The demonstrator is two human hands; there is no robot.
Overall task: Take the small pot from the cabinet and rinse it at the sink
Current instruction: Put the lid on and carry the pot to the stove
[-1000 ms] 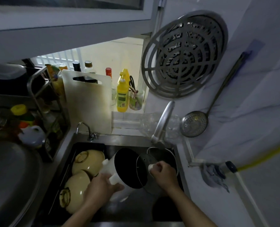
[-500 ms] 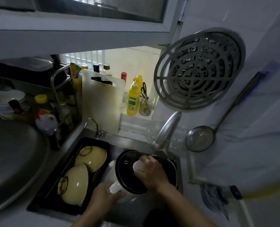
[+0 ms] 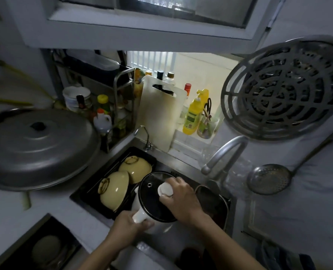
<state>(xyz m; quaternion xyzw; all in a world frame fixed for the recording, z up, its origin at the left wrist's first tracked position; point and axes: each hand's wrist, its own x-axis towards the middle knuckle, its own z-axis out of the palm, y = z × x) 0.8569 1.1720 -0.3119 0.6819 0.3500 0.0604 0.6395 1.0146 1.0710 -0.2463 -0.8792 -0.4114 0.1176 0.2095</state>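
A small white pot (image 3: 137,199) is held over the sink (image 3: 183,240), tilted toward me. My left hand (image 3: 128,228) grips its white handle (image 3: 140,216) at the near side. A glass lid (image 3: 152,197) with a dark rim sits on the pot's mouth. My right hand (image 3: 181,199) is closed on the lid's white knob (image 3: 165,189). The grey tap (image 3: 226,154) arches over the sink just to the right of the pot. No water stream is visible.
Two yellow bowls (image 3: 123,178) lie upside down in a black tray (image 3: 95,199) left of the pot. A dark pot (image 3: 214,205) sits in the sink at right. A big metal lid (image 3: 37,145) rests on the left counter. A cutting board (image 3: 159,115), bottles, steamer rack (image 3: 286,88) and skimmer (image 3: 268,179) line the back and right wall.
My right hand brought the glass lid from beside the open pot onto its mouth. The view has pulled back and shifted left, showing more of the left counter.
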